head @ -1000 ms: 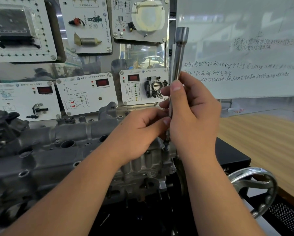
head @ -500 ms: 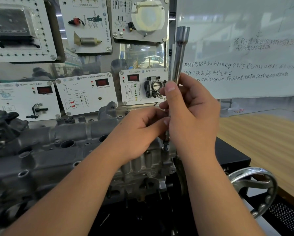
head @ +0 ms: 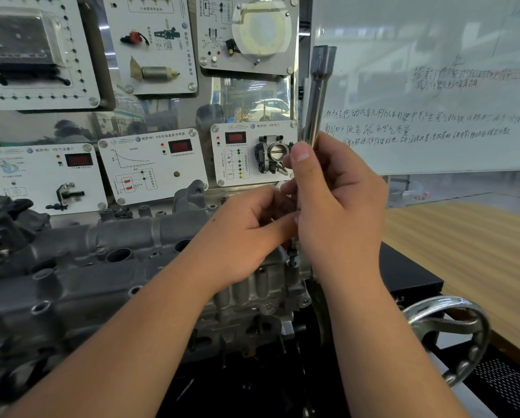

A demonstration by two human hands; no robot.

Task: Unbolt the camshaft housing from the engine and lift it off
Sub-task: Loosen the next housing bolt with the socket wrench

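Long socket wrench [head: 317, 95] stands near-vertical, axis dropping onto a bolt [head: 292, 256] at the right end of the camshaft housing [head: 126, 236]. Right hand [head: 340, 200] grips the shaft, thumb up; left hand [head: 252, 233] touches it and pinches lower down, hands together. Housing runs left from both hands, still seated on the engine. Next spin likely stays on this vertical axis
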